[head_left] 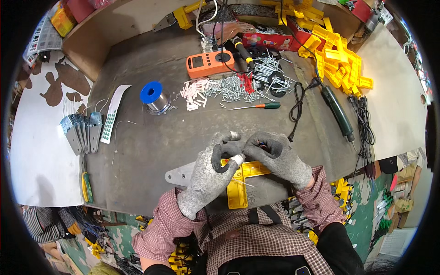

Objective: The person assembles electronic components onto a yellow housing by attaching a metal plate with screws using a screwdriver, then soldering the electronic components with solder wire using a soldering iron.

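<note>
— What are the hands on?

— A yellow plastic L-shaped bracket (239,183) lying at the near edge of the grey worktop (151,142), partly over a flat grey metal plate (179,176). Both hands wear grey knitted gloves with dark palms. The left hand (211,172) curls over the bracket's corner, its fingertips capped in something pale. Whether it actually pinches the bracket, I cannot tell; the glove covers the contact.

— And the right?

— The right hand (278,156) is clenched around something small with a hint of red and blue, just above the bracket's short arm. It is too hidden in the fingers to make out.

— What lies farther out?

— Toward the middle, a green-handled screwdriver (256,106) lies beside a heap of silver screws and white plastic plugs (224,89). Behind that sits an orange handheld meter (209,63). Left of the heap stands a spool of solder with a blue top (156,97).

— The edges?

— At the left edge, a fan of grey metal brackets (81,132) and a white strip with green dots (112,114). At the right edge, a dark green soldering iron (338,110) with black cable, and at the far right corner a pile of yellow plastic parts (337,59), cut off by the picture's rim.
</note>
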A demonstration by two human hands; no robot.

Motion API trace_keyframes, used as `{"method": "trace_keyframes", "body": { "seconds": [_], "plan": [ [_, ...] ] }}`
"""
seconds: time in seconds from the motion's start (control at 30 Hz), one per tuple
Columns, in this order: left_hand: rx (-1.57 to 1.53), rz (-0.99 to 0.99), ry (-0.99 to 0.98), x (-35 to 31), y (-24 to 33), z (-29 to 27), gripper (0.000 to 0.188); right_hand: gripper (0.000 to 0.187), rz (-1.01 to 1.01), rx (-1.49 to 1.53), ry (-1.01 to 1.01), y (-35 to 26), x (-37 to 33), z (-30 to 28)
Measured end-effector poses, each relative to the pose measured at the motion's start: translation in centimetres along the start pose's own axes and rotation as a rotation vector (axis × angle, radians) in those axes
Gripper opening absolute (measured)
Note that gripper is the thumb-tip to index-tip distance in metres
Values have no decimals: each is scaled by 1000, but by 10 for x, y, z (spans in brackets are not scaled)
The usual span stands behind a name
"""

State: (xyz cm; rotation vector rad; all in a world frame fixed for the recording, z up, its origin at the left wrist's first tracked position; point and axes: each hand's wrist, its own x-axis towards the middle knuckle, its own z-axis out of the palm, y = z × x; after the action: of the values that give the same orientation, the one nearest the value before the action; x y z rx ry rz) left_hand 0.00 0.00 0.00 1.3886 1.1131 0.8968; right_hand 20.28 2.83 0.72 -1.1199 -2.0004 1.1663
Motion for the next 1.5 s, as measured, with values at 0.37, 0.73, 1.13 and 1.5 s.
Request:
{"method": "trace_keyframes", "body": {
  "seconds": [0.37, 0.73, 1.13, 1.5],
  "plan": [
    [-157, 5, 80, -1, -9, -5, 41, 16, 138, 54, -70, -1, 3, -3],
    [38, 90, 85, -7, -6, -3, 24, 33, 144, 171, -15, 15, 3, 5],
    [-136, 83, 24, 1, -16, -6, 15, 23, 261, 501, -52, 14, 10, 3],
    [-357, -102, -21, 2, -9, -4, 22, 24, 198, 460, -86, 14, 9, 2]
  ]
}}
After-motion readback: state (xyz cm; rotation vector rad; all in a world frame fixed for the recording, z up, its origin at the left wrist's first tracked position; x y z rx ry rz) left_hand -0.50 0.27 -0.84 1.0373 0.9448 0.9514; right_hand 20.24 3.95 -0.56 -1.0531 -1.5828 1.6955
